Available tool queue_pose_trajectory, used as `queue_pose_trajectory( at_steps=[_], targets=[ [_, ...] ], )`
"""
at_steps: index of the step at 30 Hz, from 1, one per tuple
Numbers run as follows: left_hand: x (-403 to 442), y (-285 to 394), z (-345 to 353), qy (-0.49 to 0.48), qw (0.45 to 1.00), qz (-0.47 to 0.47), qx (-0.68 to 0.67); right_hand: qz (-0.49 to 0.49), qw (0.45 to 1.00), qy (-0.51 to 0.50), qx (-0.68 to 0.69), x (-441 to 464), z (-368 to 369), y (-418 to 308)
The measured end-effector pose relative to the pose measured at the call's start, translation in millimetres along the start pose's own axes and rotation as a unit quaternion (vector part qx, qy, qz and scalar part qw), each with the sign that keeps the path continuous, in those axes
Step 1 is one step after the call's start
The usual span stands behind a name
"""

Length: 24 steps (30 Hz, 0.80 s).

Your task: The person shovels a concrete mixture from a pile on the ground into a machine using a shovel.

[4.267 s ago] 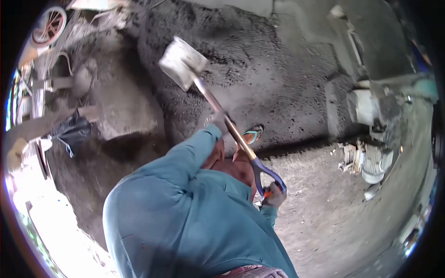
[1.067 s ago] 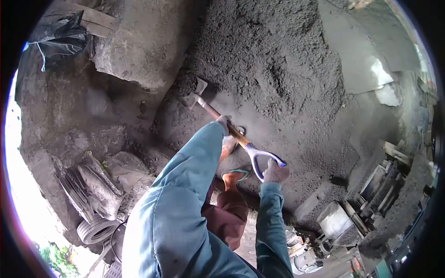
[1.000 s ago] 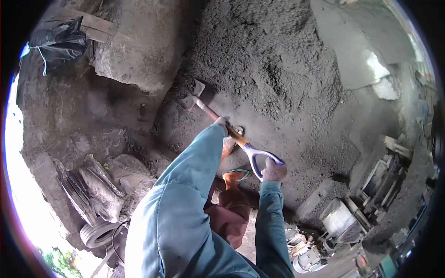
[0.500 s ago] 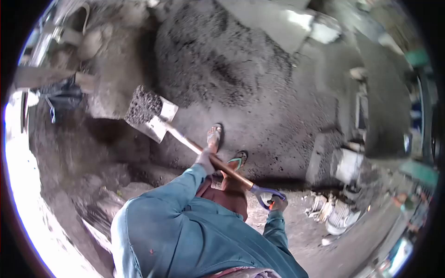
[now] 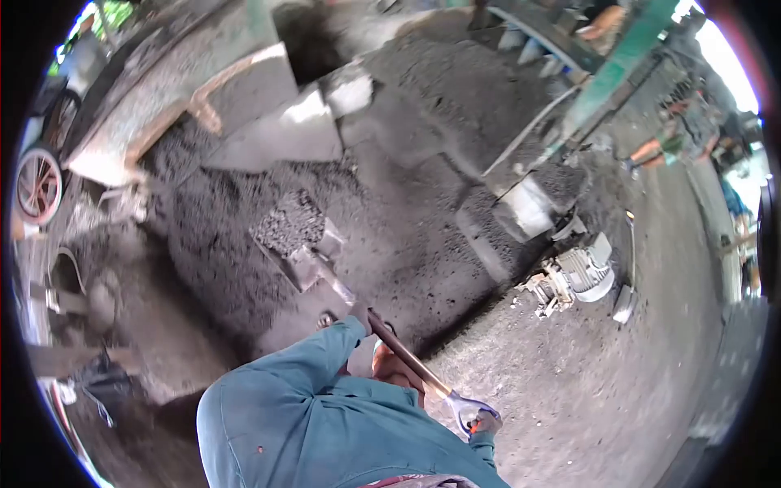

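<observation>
A long-handled shovel (image 5: 405, 358) runs diagonally in front of my body, its blade toward the upper left. Dark, lumpy, gravel-like material (image 5: 293, 224) is heaped on the blade, with a bare metal corner showing beside it. My left hand (image 5: 359, 315) is closed round the shaft's lower part, not far from the blade. Farther back, my right hand (image 5: 486, 422) grips the purple D-shaped handle (image 5: 460, 409); something orange shows by its fingers. Under the blade spreads loose dark material (image 5: 220, 236) on the floor. My feet are partly hidden behind the shaft and left arm.
An electric motor (image 5: 584, 274) lies on the ground to the right, near a pale block (image 5: 529, 207). A green post (image 5: 618, 73) slants at upper right. Another person (image 5: 679, 142) is farther off. A spoked wheel (image 5: 38, 185) and black bag (image 5: 104, 384) are at left.
My view has turned to the right, so the surroundings have swung leftward and down. The loaded shovel has moved with me and now appears over the loose material. Both hands keep their hold.
</observation>
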State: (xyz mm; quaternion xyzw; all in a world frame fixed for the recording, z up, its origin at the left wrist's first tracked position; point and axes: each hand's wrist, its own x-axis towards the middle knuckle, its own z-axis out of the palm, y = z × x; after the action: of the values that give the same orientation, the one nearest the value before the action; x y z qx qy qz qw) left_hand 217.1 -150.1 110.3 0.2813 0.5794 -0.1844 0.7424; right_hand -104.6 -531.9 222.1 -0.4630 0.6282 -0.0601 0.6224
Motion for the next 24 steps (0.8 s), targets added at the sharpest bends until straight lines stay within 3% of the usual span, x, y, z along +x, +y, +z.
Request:
queue_pose_trajectory(
  at_steps=[2,5,7,11,14,15,17,18,19,24],
  targets=[
    [-66.1,13.9,66.1,-0.069,0.989,0.102,0.08,0.056,0.995,-0.005,0.077,-18.7,5.7,11.6],
    [-137.2,44.8,138.7,-0.244,0.958,0.071,0.134,0.105,0.981,0.0,0.166,-39.8,35.0,39.3],
    [-185.9,63.0,181.2,-0.315,0.928,0.097,0.172,0.128,0.966,-0.003,0.225,-32.4,61.0,67.8],
    [-176.5,94.6,218.4,-0.377,0.885,0.137,0.237,0.139,0.981,-0.076,0.109,-62.0,116.8,73.9],
    [-184.3,126.9,185.6,-0.401,0.882,0.07,0.238,0.125,0.987,-0.101,0.014,-82.4,122.4,87.7],
    [-164.1,131.6,170.3,-0.351,0.9,0.085,0.245,0.12,0.988,-0.101,-0.016,-89.3,118.2,94.9],
    [-125.1,143.6,134.3,-0.278,0.939,0.036,0.197,0.111,0.989,-0.085,-0.053,-104.5,106.2,111.7],
    [-105.6,143.3,105.3,-0.229,0.959,0.009,0.166,0.056,0.994,-0.055,-0.081,-142.8,105.4,94.2],
    [-87.0,145.8,82.5,-0.182,0.971,-0.011,0.152,0.075,0.995,-0.051,-0.052,-152.6,99.7,92.0],
    [-44.8,151.1,-7.0,-0.055,0.993,0.005,0.103,0.063,0.998,0.015,-0.021,-175.5,107.7,71.6]
  ],
)
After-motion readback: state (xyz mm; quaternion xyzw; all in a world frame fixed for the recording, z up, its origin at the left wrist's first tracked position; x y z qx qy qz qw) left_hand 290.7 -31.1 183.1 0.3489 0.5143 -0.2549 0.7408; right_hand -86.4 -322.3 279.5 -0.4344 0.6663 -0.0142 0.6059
